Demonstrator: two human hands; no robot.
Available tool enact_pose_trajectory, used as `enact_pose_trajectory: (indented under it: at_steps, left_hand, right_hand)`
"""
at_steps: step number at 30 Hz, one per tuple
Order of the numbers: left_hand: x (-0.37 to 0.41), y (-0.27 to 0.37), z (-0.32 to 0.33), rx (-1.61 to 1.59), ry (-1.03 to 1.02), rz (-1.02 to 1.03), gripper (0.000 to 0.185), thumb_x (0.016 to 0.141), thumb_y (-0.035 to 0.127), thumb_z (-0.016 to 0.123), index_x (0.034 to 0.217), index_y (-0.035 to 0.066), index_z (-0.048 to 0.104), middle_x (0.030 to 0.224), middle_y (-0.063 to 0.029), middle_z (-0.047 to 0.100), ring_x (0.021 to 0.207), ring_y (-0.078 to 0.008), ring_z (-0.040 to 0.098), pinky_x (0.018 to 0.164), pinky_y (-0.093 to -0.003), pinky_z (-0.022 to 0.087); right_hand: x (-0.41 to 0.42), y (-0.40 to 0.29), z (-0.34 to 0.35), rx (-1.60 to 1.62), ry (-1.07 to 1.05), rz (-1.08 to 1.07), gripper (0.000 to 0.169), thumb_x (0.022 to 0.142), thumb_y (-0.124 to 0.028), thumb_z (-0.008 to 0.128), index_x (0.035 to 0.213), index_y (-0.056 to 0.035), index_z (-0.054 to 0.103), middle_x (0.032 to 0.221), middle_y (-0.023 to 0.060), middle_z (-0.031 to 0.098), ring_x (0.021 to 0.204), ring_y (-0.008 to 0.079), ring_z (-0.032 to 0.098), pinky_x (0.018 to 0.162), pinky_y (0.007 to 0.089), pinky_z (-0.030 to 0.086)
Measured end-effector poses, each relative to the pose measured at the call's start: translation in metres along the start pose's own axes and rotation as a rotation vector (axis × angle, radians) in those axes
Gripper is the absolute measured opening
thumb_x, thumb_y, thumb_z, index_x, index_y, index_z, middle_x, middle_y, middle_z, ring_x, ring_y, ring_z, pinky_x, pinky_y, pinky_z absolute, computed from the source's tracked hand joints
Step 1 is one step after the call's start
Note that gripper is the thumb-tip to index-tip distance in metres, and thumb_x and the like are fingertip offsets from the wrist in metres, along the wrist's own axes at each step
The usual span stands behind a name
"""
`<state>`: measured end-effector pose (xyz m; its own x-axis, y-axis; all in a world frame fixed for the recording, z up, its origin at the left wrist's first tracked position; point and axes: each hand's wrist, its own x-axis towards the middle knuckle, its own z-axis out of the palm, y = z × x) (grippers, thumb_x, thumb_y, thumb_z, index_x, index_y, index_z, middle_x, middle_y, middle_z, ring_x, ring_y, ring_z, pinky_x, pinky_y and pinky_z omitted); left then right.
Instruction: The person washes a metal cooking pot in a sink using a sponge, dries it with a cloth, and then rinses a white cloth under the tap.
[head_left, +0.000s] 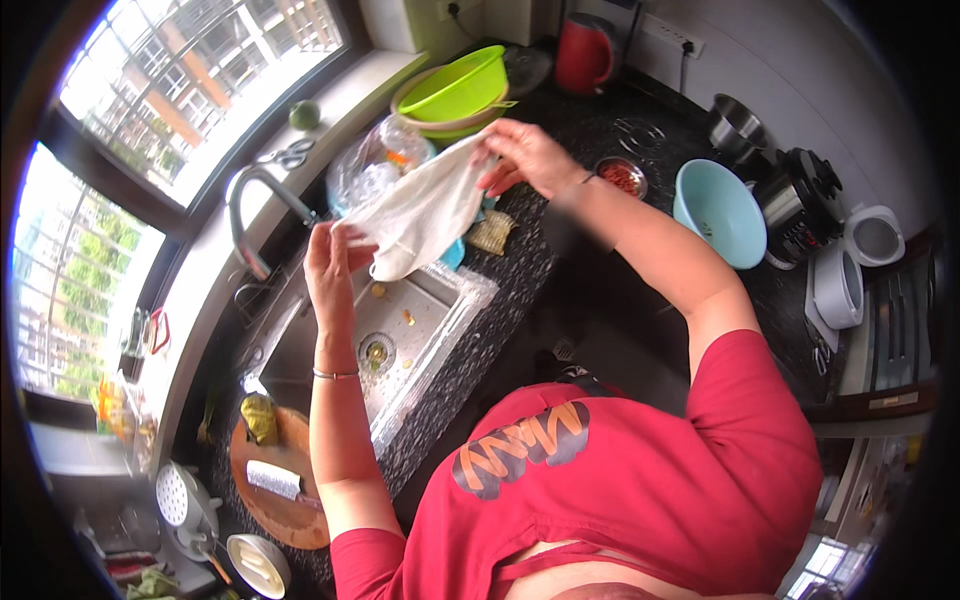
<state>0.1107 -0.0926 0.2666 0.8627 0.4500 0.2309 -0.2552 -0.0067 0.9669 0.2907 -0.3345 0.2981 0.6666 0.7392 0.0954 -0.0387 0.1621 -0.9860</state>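
A thin whitish cloth (431, 206) is stretched between my hands above the back corner of the sink (420, 315). My left hand (334, 251) pinches its lower left end, over the sink's edge near the faucet (244, 202). My right hand (525, 157) holds the upper right end, over the counter. Behind the cloth lie a clear plastic bag (367, 161) with things in it and some blue plastic, partly hidden. A crumpled yellowish piece (491, 231) rests on the counter beneath my right hand. Food scraps lie in the sink around the drain (376, 352).
At the back stand a green basket (457, 82) and a red kettle (583, 56). To the right are a small bowl of red bits (621, 178), a light blue basin (720, 214) and a black cooker (799, 206). A cleaver (272, 480) lies on the round wooden board (277, 525), left.
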Motion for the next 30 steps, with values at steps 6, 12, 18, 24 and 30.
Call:
enact_pose_trajectory:
  at_steps: [6,12,18,24,30]
  left_hand:
    - [0.080,0.015,0.097,0.262,-0.197,0.339,0.013,0.088,0.008,0.054,0.095,-0.002,0.057,0.087,-0.0048,0.060,0.080,-0.0113,0.058,0.072,-0.0219,0.045]
    - [0.167,-0.003,0.212,0.332,-0.274,0.506,0.017,0.084,0.014,0.060,0.093,-0.001,0.061,0.090,-0.0100,0.057,0.076,-0.0181,0.058,0.069,-0.0266,0.046]
    - [0.272,-0.047,0.317,0.227,-0.294,0.377,0.020,0.086,0.017,0.060,0.094,-0.001,0.060,0.079,-0.0045,0.060,0.074,-0.0094,0.057,0.067,-0.0226,0.044]
    - [0.347,-0.076,0.388,0.124,-0.359,0.145,0.020,0.086,0.017,0.059,0.092,-0.001,0.061,0.076,-0.0032,0.061,0.070,-0.0093,0.056,0.068,-0.0213,0.045]
    - [0.408,-0.101,0.428,-0.233,-0.398,-0.140,0.016,0.089,0.013,0.055,0.100,0.001,0.056,0.088,-0.0061,0.059,0.081,-0.0166,0.060,0.078,-0.0277,0.050]
  right_hand:
    - [-0.036,-0.068,-0.094,0.056,0.174,-0.197,0.019,0.094,-0.019,0.042,0.104,-0.0056,0.051,0.096,0.0076,0.060,0.085,0.0221,0.064,0.066,0.0325,0.055]
    - [-0.041,-0.088,-0.213,-0.397,0.412,-0.449,0.020,0.094,-0.016,0.044,0.104,-0.0003,0.053,0.098,0.0070,0.058,0.093,0.0150,0.059,0.084,0.0289,0.049]
    - [-0.012,-0.091,-0.329,-0.342,0.551,-0.410,0.019,0.093,-0.016,0.047,0.101,-0.0004,0.053,0.094,0.0087,0.059,0.083,0.0160,0.062,0.077,0.0284,0.052]
    - [0.037,-0.080,-0.421,-0.223,0.666,-0.324,0.019,0.091,-0.018,0.051,0.096,-0.0002,0.054,0.078,0.0064,0.060,0.068,0.0145,0.063,0.059,0.0254,0.053]
    - [0.097,-0.072,-0.497,-0.013,0.713,-0.216,0.015,0.088,-0.017,0.053,0.090,-0.0021,0.056,0.074,0.0052,0.058,0.060,0.0135,0.060,0.055,0.0256,0.053]
